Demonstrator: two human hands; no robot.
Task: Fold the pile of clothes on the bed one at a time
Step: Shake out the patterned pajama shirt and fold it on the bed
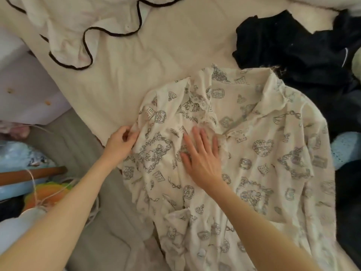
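Observation:
A cream pyjama shirt printed with grey cartoon figures lies spread on the bed, collar toward the far side. My left hand pinches the shirt's left edge near the shoulder. My right hand presses flat on the shirt's chest, fingers straight and spread. A pile of dark clothes sits at the far right, touching the shirt's collar.
A white garment with dark piping lies at the far left on the cream sheet. A grey blanket covers the near left of the bed. Beyond the left edge are a lilac box, cords and colourful items. A pale blue cloth shows at right.

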